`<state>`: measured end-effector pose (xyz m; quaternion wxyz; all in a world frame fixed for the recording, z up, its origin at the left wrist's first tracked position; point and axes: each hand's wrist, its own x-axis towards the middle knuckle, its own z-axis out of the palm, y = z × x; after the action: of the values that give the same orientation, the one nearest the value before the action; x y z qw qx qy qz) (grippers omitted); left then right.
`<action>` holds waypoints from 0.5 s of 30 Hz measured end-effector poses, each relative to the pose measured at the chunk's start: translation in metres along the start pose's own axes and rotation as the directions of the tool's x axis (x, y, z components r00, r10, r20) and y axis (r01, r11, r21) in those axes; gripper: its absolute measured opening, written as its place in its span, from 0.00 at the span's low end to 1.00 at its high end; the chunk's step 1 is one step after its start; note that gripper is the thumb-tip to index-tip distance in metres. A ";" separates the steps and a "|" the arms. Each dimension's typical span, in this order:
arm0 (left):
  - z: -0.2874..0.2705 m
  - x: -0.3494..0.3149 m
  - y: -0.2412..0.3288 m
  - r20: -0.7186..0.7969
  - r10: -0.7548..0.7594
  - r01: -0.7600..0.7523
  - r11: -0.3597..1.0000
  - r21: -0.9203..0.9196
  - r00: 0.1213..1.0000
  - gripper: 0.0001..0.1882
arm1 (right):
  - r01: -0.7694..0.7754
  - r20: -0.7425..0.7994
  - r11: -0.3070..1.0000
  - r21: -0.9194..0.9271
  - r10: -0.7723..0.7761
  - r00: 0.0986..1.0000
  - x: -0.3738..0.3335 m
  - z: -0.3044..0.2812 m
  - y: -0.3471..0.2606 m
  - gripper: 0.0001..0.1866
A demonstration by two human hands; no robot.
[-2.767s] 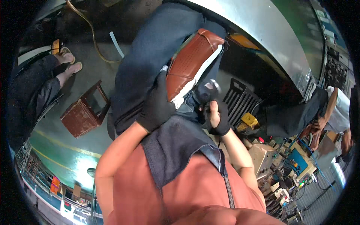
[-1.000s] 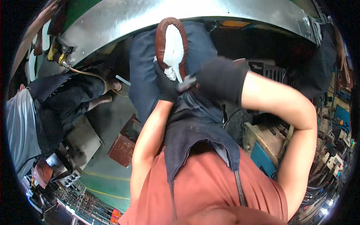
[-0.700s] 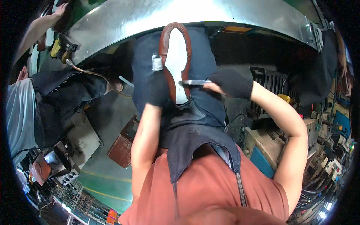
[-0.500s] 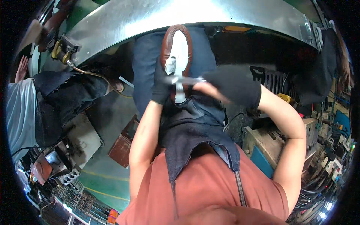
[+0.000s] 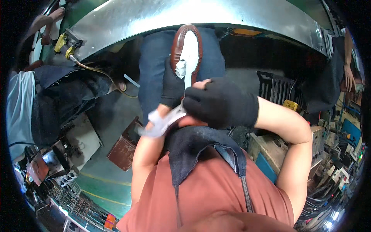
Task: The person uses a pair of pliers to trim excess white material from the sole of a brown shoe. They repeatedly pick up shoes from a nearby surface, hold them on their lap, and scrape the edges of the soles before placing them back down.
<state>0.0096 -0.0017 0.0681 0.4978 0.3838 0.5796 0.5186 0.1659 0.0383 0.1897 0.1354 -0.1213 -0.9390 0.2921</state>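
Two black-gloved hands on one brown shoe (image 5: 185, 50): left hand (image 5: 172, 86) has its grip closed round the side, sole up over the lap, right hand (image 5: 220, 102) clamped on a whitish strip (image 5: 164, 121) (blurry) just below it, steel desk (image 5: 174, 15) beyond.

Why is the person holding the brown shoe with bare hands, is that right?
Not quite: the head view shows both hands in black gloves. The left hand holds the brown shoe sole up, and the right hand pulls a white strip off it.
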 end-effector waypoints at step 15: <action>-0.070 0.041 0.025 0.164 -0.211 0.261 0.876 -0.405 0.964 0.33 | -0.659 0.200 -0.073 0.749 0.972 0.120 -0.093 0.111 0.007 0.32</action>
<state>-0.0692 0.0266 0.0829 0.6609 0.2224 0.4664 0.5443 0.2175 -0.0420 0.0812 0.1459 -0.6800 -0.3943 0.6007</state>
